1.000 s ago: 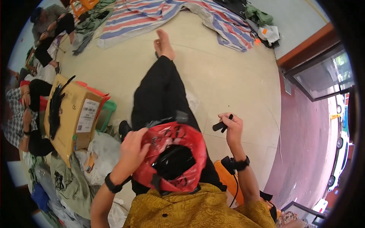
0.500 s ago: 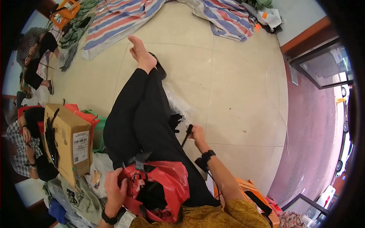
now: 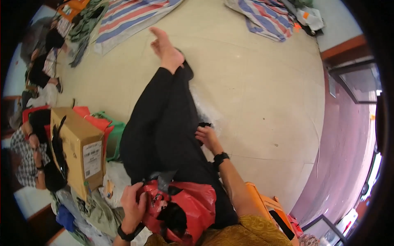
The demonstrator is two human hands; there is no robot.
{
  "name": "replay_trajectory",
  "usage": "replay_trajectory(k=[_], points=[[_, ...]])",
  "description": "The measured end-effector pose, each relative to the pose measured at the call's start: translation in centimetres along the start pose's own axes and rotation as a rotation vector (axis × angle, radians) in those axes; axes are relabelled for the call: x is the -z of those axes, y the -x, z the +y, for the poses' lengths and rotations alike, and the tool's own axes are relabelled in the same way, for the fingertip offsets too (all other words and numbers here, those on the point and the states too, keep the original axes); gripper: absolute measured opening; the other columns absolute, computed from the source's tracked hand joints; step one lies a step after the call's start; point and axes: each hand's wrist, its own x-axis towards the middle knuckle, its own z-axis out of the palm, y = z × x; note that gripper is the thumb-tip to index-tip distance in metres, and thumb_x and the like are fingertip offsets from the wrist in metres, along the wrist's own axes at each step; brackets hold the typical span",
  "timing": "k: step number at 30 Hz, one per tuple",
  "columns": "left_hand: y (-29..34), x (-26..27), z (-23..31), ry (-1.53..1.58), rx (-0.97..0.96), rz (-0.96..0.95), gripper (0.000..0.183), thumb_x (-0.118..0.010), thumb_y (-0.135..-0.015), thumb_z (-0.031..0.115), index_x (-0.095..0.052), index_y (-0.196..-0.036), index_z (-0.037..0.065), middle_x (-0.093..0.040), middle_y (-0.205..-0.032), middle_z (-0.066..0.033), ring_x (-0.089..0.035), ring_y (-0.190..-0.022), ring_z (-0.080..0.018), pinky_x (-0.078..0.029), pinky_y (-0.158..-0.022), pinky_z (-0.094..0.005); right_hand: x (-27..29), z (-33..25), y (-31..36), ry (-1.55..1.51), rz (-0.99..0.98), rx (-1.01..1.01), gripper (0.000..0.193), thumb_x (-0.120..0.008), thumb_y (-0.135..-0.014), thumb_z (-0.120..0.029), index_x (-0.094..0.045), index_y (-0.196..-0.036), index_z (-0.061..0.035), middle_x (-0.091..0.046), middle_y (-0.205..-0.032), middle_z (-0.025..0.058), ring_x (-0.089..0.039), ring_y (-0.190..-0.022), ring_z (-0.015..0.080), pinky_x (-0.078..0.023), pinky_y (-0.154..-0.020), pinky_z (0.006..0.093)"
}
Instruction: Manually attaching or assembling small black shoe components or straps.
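A red plastic bag [image 3: 201, 199] lies gaping on my lap, with small black pieces [image 3: 174, 217] inside. At its left rim my left hand [image 3: 133, 203] is closed, fingers curled over the plastic. A dark grey strip [image 3: 166, 180] sticks up from the bag's far edge, beside those fingers. My right hand [image 3: 208, 137] is down beside my right thigh, its fingers bent together at a black bundle [image 3: 204, 124]. What those fingers hold, if anything, is hidden. Behind the bundle a clear plastic bag [image 3: 207, 110] lies on the floor along my leg.
A cardboard box [image 3: 78, 135] with black strips on it stands at my left, near a green stool [image 3: 117, 139]. Beyond it sits a co-worker [image 3: 28, 151]. Orange furniture [image 3: 262, 205] is close by my right elbow. Striped sheeting [image 3: 131, 18] covers floor ahead.
My right hand has moved down to the black bundle beside my thigh. The black stick-like piece it held no longer shows. My left hand stays at the red bag; the view has shifted.
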Motion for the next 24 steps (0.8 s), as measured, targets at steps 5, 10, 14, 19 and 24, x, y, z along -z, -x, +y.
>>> replay_trajectory(k=[5, 10, 14, 19, 24], points=[[31.4, 29.5, 8.7, -0.507, -0.199, -0.678, 0.017, -0.056, -0.074, -0.001, -0.058, -0.091, 0.004, -0.059, -0.080, -0.0110, -0.059, -0.074, -0.0241, -0.046, -0.065, -0.0281, 11.9, -10.5, 4.7, 0.484, 0.101, 0.182, 0.057, -0.049, -0.079, -0.017, -0.025, -0.127, 0.0043, -0.059, -0.093, 0.0176, -0.061, -0.077, 0.0245, -0.051, -0.058, 0.0317], [30.8, 32.8, 11.9, -0.347, -0.045, -0.557, 0.020, -0.058, -0.073, -0.001, -0.057, -0.093, 0.001, -0.059, -0.083, -0.0104, -0.059, -0.071, -0.0207, -0.047, -0.062, -0.0277, 2.0, -13.4, 13.8, 0.323, -0.110, 0.441, 0.042, -0.054, -0.076, -0.009, -0.043, -0.114, 0.0041, -0.060, -0.089, 0.0159, -0.060, -0.074, 0.0228, -0.045, -0.063, 0.0281], [31.1, 34.0, 11.7, -0.327, -0.353, -0.513, 0.020, -0.058, -0.072, -0.001, -0.057, -0.092, 0.002, -0.059, -0.082, -0.0109, -0.058, -0.070, -0.0240, -0.047, -0.061, -0.0306, -7.6, -12.9, 26.8, 0.603, -1.087, 0.618, 0.009, -0.063, -0.069, 0.000, -0.059, -0.076, 0.0031, -0.061, -0.075, 0.0140, -0.059, -0.068, 0.0234, -0.048, -0.061, 0.0331], [32.4, 32.4, 10.8, -0.351, -0.638, -0.544, 0.022, -0.056, -0.072, -0.003, -0.056, -0.093, 0.002, -0.058, -0.080, -0.0133, -0.057, -0.070, -0.0287, -0.046, -0.060, -0.0331, -7.4, -4.8, 30.0, 1.776, -1.167, 0.873, 0.014, -0.060, -0.063, -0.005, -0.058, -0.077, -0.0044, -0.055, -0.072, 0.0064, -0.055, -0.068, 0.0198, -0.044, -0.062, 0.0330], [33.5, 33.2, 10.0, -0.456, -0.751, -0.597, 0.023, -0.056, -0.071, -0.001, -0.053, -0.093, 0.003, -0.054, -0.076, -0.0120, -0.054, -0.070, -0.0283, -0.045, -0.060, -0.0339, -5.8, -2.2, 27.6, 2.417, -0.750, 1.240, 0.012, -0.053, -0.064, -0.009, -0.058, -0.075, -0.0086, -0.053, -0.071, 0.0062, -0.055, -0.070, 0.0183, -0.042, -0.062, 0.0324]])
